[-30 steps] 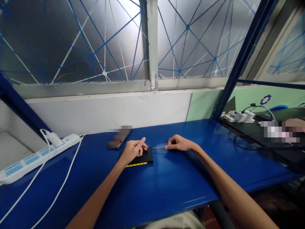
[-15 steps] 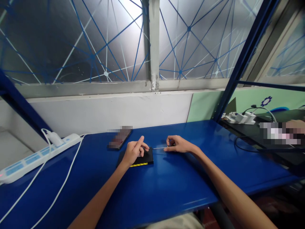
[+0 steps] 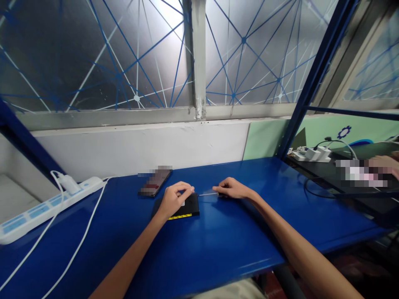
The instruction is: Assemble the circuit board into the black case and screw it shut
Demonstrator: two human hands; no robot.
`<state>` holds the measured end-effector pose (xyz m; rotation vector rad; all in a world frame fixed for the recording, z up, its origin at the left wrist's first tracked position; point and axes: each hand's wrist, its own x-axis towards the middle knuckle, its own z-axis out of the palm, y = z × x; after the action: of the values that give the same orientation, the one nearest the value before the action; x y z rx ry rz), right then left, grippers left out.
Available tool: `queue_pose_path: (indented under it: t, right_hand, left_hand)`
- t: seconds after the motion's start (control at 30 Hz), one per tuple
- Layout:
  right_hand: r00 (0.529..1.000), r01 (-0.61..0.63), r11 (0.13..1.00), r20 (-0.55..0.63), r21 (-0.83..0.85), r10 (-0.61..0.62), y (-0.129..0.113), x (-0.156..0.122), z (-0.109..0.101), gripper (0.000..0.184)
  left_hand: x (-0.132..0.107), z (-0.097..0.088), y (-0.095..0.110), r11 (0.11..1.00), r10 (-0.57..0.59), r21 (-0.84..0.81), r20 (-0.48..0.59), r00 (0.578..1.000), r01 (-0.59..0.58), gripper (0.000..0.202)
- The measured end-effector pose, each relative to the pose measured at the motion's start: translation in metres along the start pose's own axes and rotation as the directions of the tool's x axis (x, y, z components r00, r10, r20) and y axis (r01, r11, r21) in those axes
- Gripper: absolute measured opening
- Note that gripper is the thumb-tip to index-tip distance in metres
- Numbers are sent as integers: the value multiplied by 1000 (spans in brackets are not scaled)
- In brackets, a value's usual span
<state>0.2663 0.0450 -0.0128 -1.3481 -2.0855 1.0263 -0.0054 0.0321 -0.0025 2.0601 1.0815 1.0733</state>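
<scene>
My right hand (image 3: 232,189) is closed around the handle of a thin screwdriver (image 3: 208,194). Its slim metal shaft points left, with the tip close to the right edge of a flat black box (image 3: 193,206). A yellow strip with dark marks runs along the box's front edge. Over the box is my left hand (image 3: 177,197), thumb and fingertips pinched together near the box's right side. Whatever the pinch holds, if anything, is too small to make out. The hand covers much of the box's top.
A phone (image 3: 158,181) lies behind the box on the blue table (image 3: 237,236). At left is a white power strip (image 3: 40,211) with trailing cables. Blue frame posts stand on both sides. Another person's hand (image 3: 385,164) is at the far right, near plugged-in chargers (image 3: 316,153).
My left fingers, loosely spread before, have come together into a pinch. My right fingers have shifted their hold on the screwdriver, the index finger now stretched along it. The view has moved slightly.
</scene>
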Motion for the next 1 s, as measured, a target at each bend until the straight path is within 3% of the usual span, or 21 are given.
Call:
queue_pose_path:
  t: [0.13,0.43,0.83,1.0]
  right_hand:
    - [995,-96,995,20,-10,96,-1,1,3,69]
    - [995,44,969,-80,-243,-65,-5,-1,-3,55]
    - [998,56,993,7,-100,-56,0,-3,-3,45]
    - [994,80,982,-60,-172,-91,3,0,0,42]
  left_hand:
    - [1,1,-2,994,30,103,-4,1000,-29,26]
    - [0,5,-5,976,26,214,95,995,-46,22]
    - [0,4,-6,966,70,238,135,988,-101,20]
    - [0,4,-5,958,76,263,151,986,-115,19]
